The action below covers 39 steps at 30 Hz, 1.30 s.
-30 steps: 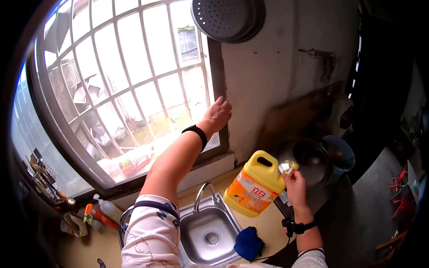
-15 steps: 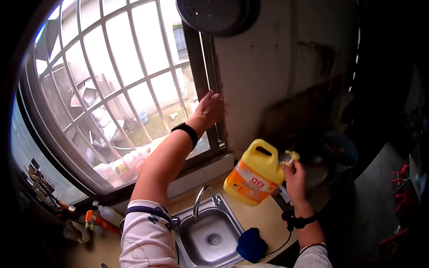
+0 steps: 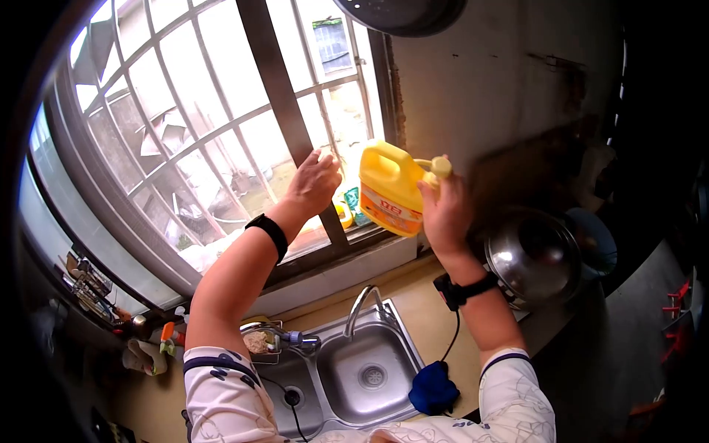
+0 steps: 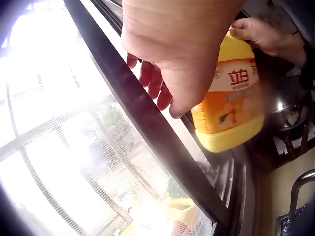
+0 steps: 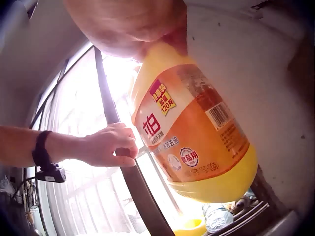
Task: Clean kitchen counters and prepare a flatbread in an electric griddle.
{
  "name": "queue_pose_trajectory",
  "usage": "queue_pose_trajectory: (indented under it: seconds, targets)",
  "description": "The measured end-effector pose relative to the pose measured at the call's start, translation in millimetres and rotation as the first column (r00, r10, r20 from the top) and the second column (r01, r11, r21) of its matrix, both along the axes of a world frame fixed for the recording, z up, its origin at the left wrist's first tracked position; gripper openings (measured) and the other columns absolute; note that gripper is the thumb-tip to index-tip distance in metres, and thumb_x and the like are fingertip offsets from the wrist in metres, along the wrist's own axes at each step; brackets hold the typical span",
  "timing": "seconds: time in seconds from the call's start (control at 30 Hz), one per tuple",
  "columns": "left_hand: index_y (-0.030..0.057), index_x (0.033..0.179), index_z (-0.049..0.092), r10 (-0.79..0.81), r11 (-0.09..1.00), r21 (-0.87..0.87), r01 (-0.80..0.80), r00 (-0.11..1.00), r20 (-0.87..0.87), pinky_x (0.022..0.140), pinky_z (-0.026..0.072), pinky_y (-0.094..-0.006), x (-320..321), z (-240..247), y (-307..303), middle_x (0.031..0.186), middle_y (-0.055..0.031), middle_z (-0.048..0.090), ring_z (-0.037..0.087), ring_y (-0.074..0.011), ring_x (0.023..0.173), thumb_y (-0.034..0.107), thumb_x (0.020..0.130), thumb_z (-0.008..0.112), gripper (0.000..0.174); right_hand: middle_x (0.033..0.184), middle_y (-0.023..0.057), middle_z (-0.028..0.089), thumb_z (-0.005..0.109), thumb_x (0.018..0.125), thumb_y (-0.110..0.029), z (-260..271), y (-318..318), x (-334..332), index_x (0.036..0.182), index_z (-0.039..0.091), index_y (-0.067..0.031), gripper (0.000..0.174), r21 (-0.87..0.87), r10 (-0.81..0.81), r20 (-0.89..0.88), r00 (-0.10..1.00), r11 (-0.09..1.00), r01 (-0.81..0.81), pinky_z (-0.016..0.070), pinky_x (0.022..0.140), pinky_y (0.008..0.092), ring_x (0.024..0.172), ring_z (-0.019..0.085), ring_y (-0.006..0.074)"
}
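A yellow jug of dish soap with an orange label hangs tilted in front of the window. My right hand grips it at the neck, just below the yellow pump head. The jug's label faces the camera in the left wrist view. My left hand holds the dark upright frame of the sliding window, fingers curled at its edge. Right of that frame the window stands partly open, with bars outside. On the sill beyond the jug sits a yellow container.
Below is a double steel sink with a curved faucet. A blue cloth lies at its right edge. A shiny round metal pan or lid stands at right, and a perforated pan hangs above.
My left hand has pulled the window frame leftward, widening the gap at its right. My right hand has raised the jug up and left, from over the counter to before the opening.
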State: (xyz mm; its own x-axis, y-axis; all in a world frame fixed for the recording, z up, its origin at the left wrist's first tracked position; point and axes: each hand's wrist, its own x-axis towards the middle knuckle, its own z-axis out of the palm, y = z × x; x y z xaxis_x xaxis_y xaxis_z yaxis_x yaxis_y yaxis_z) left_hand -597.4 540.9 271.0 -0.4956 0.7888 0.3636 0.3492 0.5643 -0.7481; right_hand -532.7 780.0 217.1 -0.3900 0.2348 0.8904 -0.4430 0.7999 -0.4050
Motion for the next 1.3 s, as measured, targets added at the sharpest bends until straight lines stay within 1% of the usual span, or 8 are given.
queue_pose_trajectory:
  seconds: [0.23, 0.37, 0.53, 0.9, 1.07, 1.13, 1.2, 1.3]
  targets:
    - [0.0118, 0.076, 0.062, -0.034, 0.999, 0.034, 0.033, 0.999, 0.03, 0.107, 0.0247, -0.0395, 14, 1, -13, 0.092, -0.0036, 0.057, 0.048, -0.0187, 0.103, 0.012, 0.073, 0.055, 0.008, 0.1, 0.0097, 0.057, 0.065, 0.08, -0.022, 18, -71, -72, 0.12, 0.051, -0.0024, 0.048, 0.08, -0.046, -0.122, 0.992, 0.995, 0.056, 0.049, 0.078, 0.0331, 0.092, 0.057, 0.0262]
    - [0.0098, 0.099, 0.06, -0.112, 0.977, 0.182, 0.113, 0.994, -0.016, 0.106, 0.0252, -0.039, 35, 8, -24, 0.112, -0.0076, 0.053, 0.045, -0.0216, 0.112, 0.019, 0.072, 0.065, 0.029, 0.101, 0.0082, 0.057, 0.063, 0.081, -0.023, 32, -94, -113, 0.12, 0.051, -0.0007, 0.047, 0.152, -0.07, -0.147, 0.987, 0.984, 0.093, 0.0499, 0.076, 0.0321, 0.093, 0.056, 0.0239]
    - [0.0066, 0.106, 0.055, -0.076, 0.733, 0.673, -0.099, 0.971, 0.226, 0.098, 0.0344, -0.0388, 55, 5, -30, 0.119, -0.0107, 0.048, 0.046, -0.0257, 0.111, 0.019, 0.073, 0.067, 0.037, 0.098, 0.0058, 0.057, 0.065, 0.078, -0.025, 7, -114, -171, 0.123, 0.049, -0.0013, 0.053, 0.195, -0.196, -0.09, 0.977, 0.958, 0.21, 0.0506, 0.072, 0.0278, 0.091, 0.056, 0.0199]
    - [0.0007, 0.118, 0.044, -0.35, 0.41, 0.89, -0.201, 0.866, 0.356, 0.089, 0.0428, -0.0359, 54, -17, -34, 0.116, -0.0162, 0.044, 0.05, -0.03, 0.105, 0.015, 0.075, 0.067, 0.051, 0.087, 0.006, 0.053, 0.052, 0.086, -0.014, -20, -123, -230, 0.12, 0.049, 0.0026, 0.038, 0.194, -0.46, -0.101, 0.882, 0.86, 0.471, 0.052, 0.053, 0.0244, 0.076, 0.055, 0.0167]
    - [0.0024, 0.122, 0.04, -0.257, 0.397, 0.91, -0.121, 0.937, 0.237, 0.086, 0.0464, -0.0344, 47, -23, -37, 0.119, -0.0135, 0.042, 0.05, -0.025, 0.108, 0.014, 0.077, 0.068, 0.055, 0.088, 0.0064, 0.053, 0.05, 0.087, -0.013, -12, -134, -236, 0.118, 0.05, 0.0004, 0.035, 0.18, -0.413, -0.067, 0.908, 0.89, 0.418, 0.0525, 0.052, 0.0261, 0.075, 0.056, 0.0192]
    - [0.0007, 0.12, 0.042, -0.367, 0.289, 0.942, -0.173, 0.888, 0.276, 0.086, 0.0462, -0.0348, 46, -19, -38, 0.119, -0.0162, 0.043, 0.051, -0.0286, 0.106, 0.013, 0.074, 0.069, 0.055, 0.099, 0.0083, 0.051, 0.066, 0.077, -0.024, -7, -133, -237, 0.121, 0.046, -0.0023, 0.054, 0.169, -0.38, 0.152, 0.912, 0.919, 0.355, 0.0528, 0.066, 0.0288, 0.089, 0.056, 0.0222]
    - [0.0005, 0.118, 0.043, -0.39, 0.276, 0.946, -0.17, 0.88, 0.272, 0.084, 0.0476, -0.0341, 44, -20, -38, 0.118, -0.0158, 0.043, 0.051, -0.0269, 0.105, 0.012, 0.073, 0.07, 0.053, 0.094, 0.0086, 0.052, 0.046, 0.09, -0.013, -7, -126, -232, 0.114, 0.051, -0.0023, 0.027, 0.225, -0.306, 0.029, 0.952, 0.93, 0.292, 0.054, 0.06, 0.0266, 0.081, 0.057, 0.0202]
    - [0.0004, 0.118, 0.044, -0.382, 0.292, 0.939, -0.181, 0.878, 0.288, 0.084, 0.0473, -0.0334, 44, -16, -37, 0.117, -0.0155, 0.043, 0.051, -0.0268, 0.104, 0.012, 0.074, 0.069, 0.051, 0.104, 0.0109, 0.052, 0.045, 0.09, -0.011, -10, -124, -233, 0.123, 0.045, -0.0002, 0.034, 0.207, -0.184, 0.177, 0.967, 0.967, 0.146, 0.0535, 0.07, 0.0285, 0.092, 0.057, 0.0232]
